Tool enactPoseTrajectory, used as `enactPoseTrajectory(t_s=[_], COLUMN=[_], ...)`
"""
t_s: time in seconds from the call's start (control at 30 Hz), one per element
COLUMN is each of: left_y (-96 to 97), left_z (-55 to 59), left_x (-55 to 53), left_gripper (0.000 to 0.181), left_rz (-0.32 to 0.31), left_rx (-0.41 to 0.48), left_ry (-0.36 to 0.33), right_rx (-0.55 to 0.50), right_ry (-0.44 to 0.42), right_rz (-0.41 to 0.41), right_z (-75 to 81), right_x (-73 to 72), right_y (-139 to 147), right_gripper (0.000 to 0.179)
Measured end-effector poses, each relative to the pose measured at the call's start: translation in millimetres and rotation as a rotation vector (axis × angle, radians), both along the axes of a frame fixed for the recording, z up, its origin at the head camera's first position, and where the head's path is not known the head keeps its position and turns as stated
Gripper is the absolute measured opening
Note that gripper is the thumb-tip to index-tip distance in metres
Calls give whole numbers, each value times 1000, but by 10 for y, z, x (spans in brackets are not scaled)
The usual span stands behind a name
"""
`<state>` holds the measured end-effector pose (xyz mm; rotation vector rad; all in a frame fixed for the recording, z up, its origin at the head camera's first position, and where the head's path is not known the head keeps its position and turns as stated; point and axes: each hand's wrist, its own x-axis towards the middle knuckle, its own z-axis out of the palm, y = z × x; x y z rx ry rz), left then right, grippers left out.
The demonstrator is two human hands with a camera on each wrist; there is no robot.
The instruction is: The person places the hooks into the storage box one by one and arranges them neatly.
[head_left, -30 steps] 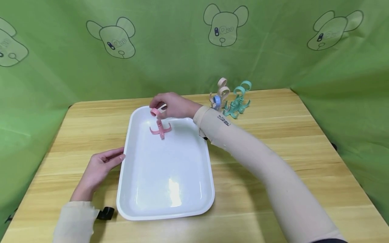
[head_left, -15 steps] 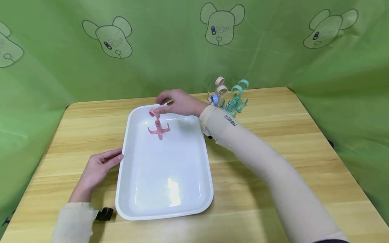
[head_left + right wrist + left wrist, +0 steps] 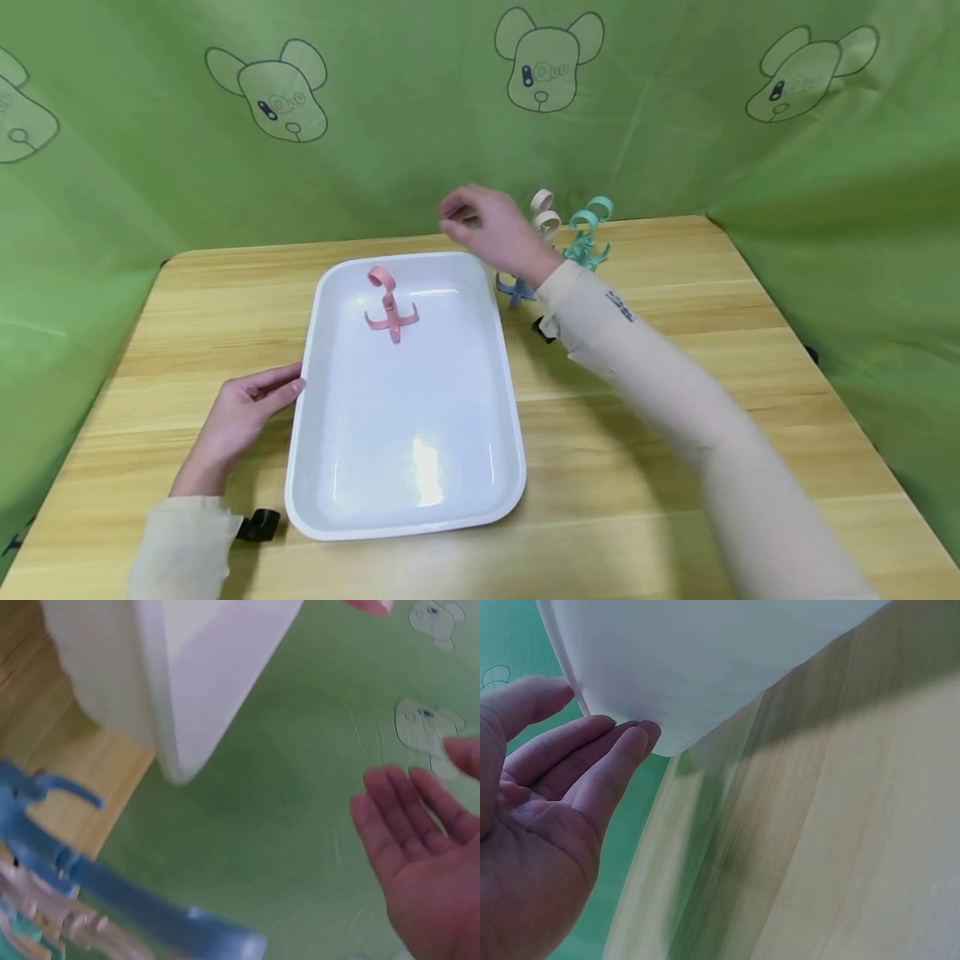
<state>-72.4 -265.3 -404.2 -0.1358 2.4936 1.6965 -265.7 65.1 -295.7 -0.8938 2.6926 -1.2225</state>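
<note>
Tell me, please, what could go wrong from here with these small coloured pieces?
First, the right hand, which holds nothing, is close to the blue piece and the beige piece; a careless move might bump them out of place. Second, the pink piece stands in the white tray on its spread feet, and the left hand touches the tray's side, so a sudden push could perhaps tip it.

Just above the head view's centre, the right hand [image 3: 497, 231] hides the upper part of the blue stand [image 3: 515, 290].
</note>
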Motion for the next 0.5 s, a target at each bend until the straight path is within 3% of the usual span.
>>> enactPoseTrajectory(t_s=[0.27,0.5], left_y=[12,0], left_z=[-3,-19], left_x=[-26,-24], left_gripper=[54,53], left_rz=[-7,-5], left_rx=[22,30], left_ry=[5,11], right_rx=[-44,-100], right_ry=[55,54], right_rz=[-228,-320], right_z=[42,-29], right_x=[69,132], right_y=[404,628], right_gripper=[31,35])
